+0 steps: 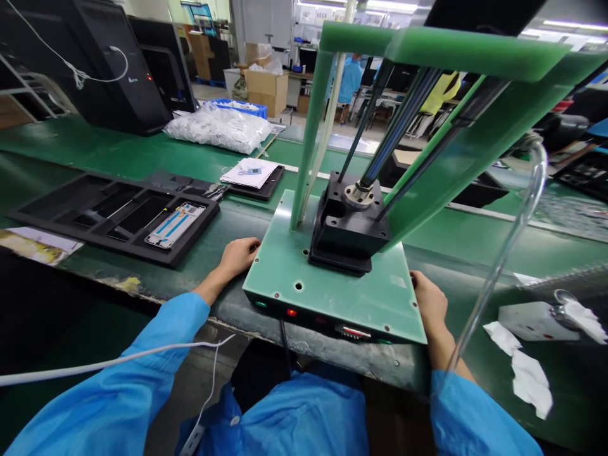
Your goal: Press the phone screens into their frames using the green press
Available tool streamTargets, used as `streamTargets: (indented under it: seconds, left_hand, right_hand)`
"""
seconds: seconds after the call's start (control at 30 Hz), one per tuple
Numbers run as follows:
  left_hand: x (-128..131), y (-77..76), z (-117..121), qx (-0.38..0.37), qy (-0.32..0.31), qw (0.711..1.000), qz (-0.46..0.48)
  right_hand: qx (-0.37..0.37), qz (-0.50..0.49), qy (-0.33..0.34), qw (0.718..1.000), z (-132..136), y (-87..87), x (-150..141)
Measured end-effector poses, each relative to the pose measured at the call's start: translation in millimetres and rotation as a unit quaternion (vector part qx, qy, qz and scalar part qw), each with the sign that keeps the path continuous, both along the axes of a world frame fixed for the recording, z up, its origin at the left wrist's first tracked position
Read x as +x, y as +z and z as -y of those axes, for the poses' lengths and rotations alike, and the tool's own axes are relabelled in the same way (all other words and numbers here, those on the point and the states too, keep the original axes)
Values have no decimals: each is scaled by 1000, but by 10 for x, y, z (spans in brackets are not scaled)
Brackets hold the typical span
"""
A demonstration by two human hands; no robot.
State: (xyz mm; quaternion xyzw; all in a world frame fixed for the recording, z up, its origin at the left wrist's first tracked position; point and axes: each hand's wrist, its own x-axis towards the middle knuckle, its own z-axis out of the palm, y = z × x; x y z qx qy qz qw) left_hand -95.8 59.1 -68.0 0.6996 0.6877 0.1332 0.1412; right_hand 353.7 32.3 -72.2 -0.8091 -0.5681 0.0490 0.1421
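Observation:
A benchtop press with a green base (275, 269) stands in front of me at the table's edge. Its black pressing block (349, 237) hangs on steel rods and sits low over the base. My left hand (239, 256) is curled against the left side of the base, fingertips partly hidden. On the opposite side, my right hand (430, 301) grips the base, its fingers mostly out of sight behind the edge. A red light (291, 312) glows on the front panel. Whatever lies under the block is hidden.
Left of the press lies a black foam tray (178, 253) holding a phone frame (175, 225) and dark screens. Behind are a notepad (249, 172) and a bag of plastic wrap (218, 126). A clear hose (503, 266) passes my right arm. White tissues (529, 380) lie right.

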Motion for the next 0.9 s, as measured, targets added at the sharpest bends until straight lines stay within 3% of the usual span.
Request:
streamTargets:
  seconds: [0.63, 0.9]
  left_hand:
    - [17, -6, -7, 5, 5, 1000, -10]
    - [90, 40, 52, -5, 49, 997, -65]
  right_hand:
    - [-48, 18, -3, 999, 17, 46, -15]
    - [-42, 30, -3, 999, 16, 51, -26]
